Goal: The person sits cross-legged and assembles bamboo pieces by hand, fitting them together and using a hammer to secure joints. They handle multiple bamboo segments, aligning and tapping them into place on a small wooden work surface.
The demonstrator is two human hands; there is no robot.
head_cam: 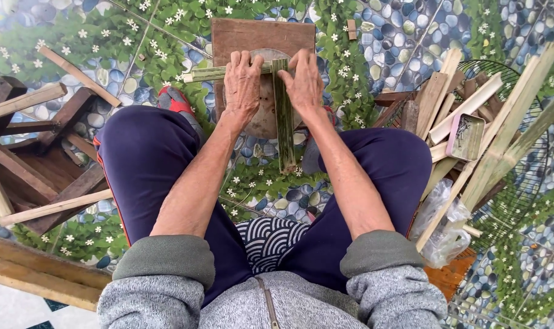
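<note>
- Left hand [241,82] presses flat, fingers spread, on the green bamboo strips [283,116] lying crosswise on the wooden board [259,36].
- Right hand [302,79] pinches the upright strips, just beside the left.
- Round grey block [266,119] on the board is mostly hidden under both hands.
- Right of the board, a small tin [466,137] sits on cut sticks [502,122]; can't make out what's inside.
</note>
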